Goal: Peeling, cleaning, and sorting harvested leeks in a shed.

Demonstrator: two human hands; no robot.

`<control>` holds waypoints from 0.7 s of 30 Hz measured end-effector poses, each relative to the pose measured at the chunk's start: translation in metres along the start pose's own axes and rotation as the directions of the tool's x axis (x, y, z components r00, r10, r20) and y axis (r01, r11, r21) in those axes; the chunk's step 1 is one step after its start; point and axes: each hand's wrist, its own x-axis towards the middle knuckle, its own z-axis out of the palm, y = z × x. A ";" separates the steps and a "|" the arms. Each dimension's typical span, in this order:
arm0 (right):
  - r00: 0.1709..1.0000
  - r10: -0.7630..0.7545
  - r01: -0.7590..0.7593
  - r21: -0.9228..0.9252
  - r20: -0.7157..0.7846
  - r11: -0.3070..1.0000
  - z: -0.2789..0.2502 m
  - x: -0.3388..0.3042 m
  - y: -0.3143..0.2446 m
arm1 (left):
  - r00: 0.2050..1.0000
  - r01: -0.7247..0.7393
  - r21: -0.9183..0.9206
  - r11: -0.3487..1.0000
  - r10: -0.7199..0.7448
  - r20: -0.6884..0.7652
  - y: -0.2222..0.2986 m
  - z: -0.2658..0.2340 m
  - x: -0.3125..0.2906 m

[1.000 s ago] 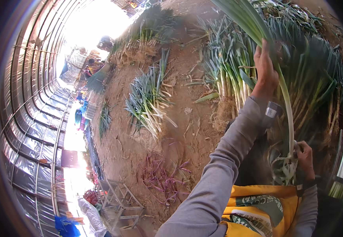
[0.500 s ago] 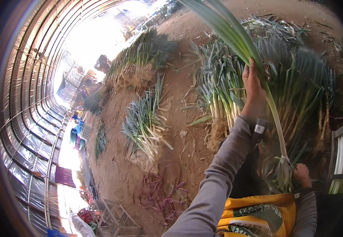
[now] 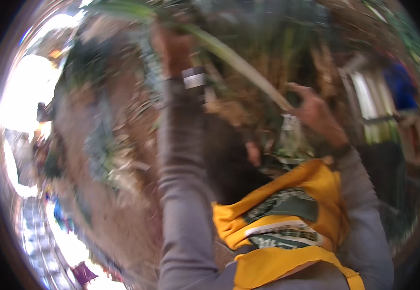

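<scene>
My left hand (image 3: 172, 50), smeared by motion, is closed round the green upper part of a long leek (image 3: 241, 67). The pale stalk slants down and right from it toward my right hand (image 3: 318, 116). There the thumb and forefinger are spread apart beside the stalk's lower end. Loose pale outer leaves (image 3: 292, 133) hang below that end, close to the right fingers. Whether those fingers touch the stalk or the leaves is unclear in the blur. Beneath my hands, a yellow apron (image 3: 287, 205) covers my lap.
A blurred heap of leeks (image 3: 263, 36) stands beyond my hands. At the right, pale leek stalks (image 3: 364, 94) sit in a frame, near something blue (image 3: 400, 87). More leeks (image 3: 123, 169) lie on the brown soil (image 3: 123, 227) at the left.
The view has swung right. The leek has tipped from near upright to a slant, its leafy end now leftward. My right hand has risen to its lower end, with fingers spread.
</scene>
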 end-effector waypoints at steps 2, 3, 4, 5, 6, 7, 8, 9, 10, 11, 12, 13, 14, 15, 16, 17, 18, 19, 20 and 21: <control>0.997 0.030 -0.027 -0.042 0.069 0.999 -0.001 -0.003 0.033 | 0.997 -0.072 -0.035 0.997 0.073 0.036 0.028 0.036 -0.005; 0.975 0.164 -0.185 0.133 0.150 0.974 0.008 -0.006 0.029 | 0.997 -0.053 -0.071 0.996 0.056 0.052 0.019 0.034 -0.005; 0.938 0.255 -0.318 0.292 0.235 0.902 0.008 -0.001 0.027 | 0.996 0.082 -0.409 0.909 -0.066 0.053 0.002 0.026 0.006; 0.913 0.265 -0.371 0.357 0.311 0.857 -0.001 -0.002 0.016 | 0.979 0.194 -0.681 0.706 -0.182 0.091 -0.018 0.009 0.017; 0.883 0.276 -0.428 0.412 0.379 0.805 -0.012 -0.008 0.005 | 0.947 0.273 -0.874 0.403 -0.271 0.171 -0.035 0.000 0.027; 0.945 0.223 -0.303 0.378 0.240 0.875 -0.010 -0.017 0.015 | 0.947 0.281 -0.892 0.354 -0.255 0.198 -0.045 0.003 0.029; 0.961 0.191 -0.236 0.235 0.199 0.943 -0.018 -0.021 0.017 | 0.973 0.148 -0.344 0.927 -0.073 0.220 -0.058 0.002 0.019; 0.959 0.155 -0.190 0.133 0.238 0.973 -0.013 -0.022 0.022 | 0.940 -0.207 0.382 0.901 0.075 0.332 -0.069 -0.006 0.010; 0.924 0.115 -0.127 0.009 0.364 0.992 0.002 -0.013 0.008 | 0.882 -0.344 0.335 0.877 0.180 0.436 -0.095 -0.055 0.015; 0.955 0.081 -0.145 0.210 0.287 0.967 0.006 -0.027 0.020 | 0.927 -0.034 0.083 0.996 0.001 0.375 -0.093 -0.026 0.006; 0.967 0.100 -0.169 0.294 0.235 0.941 0.008 -0.037 0.033 | 0.889 0.277 -0.182 0.943 -0.180 0.420 -0.089 0.004 -0.002; 0.953 0.031 -0.177 0.471 0.301 0.864 0.022 -0.028 -0.005 | 0.994 0.047 0.014 0.999 -0.048 0.098 -0.126 -0.074 -0.008; 0.994 -0.018 -0.040 0.528 0.103 0.848 0.026 -0.032 0.015 | 0.994 0.018 -0.110 0.994 -0.006 0.106 -0.111 -0.006 -0.004; 0.991 0.074 -0.124 0.561 0.112 0.818 0.006 -0.031 0.024 | 0.971 0.239 -0.426 0.873 -0.228 0.076 -0.075 0.046 -0.007; 0.981 0.134 -0.191 0.620 0.139 0.761 -0.008 -0.028 0.017 | 0.887 0.411 -0.654 0.635 -0.445 0.125 -0.049 0.067 -0.013; 0.984 0.133 -0.179 0.621 0.120 0.763 -0.005 -0.019 -0.001 | 0.956 0.295 -0.479 0.827 -0.260 0.138 -0.069 0.056 -0.020; 0.992 0.083 -0.129 0.706 0.099 0.696 -0.002 -0.005 -0.022 | 0.984 0.115 -0.266 0.957 -0.073 0.163 -0.101 0.032 -0.017; 0.997 0.030 -0.076 0.788 0.073 0.611 -0.002 0.006 -0.043 | 0.862 0.435 -0.812 0.388 -0.440 0.252 -0.131 0.005 0.006; 0.998 0.033 -0.068 0.781 0.061 0.620 -0.011 0.006 -0.048 | 0.922 0.344 -0.805 0.484 -0.337 0.192 -0.144 0.016 0.001; 0.986 0.018 -0.146 0.799 0.167 0.583 -0.021 0.005 -0.053 | 0.862 0.412 -0.832 0.371 -0.455 0.224 -0.149 0.017 0.001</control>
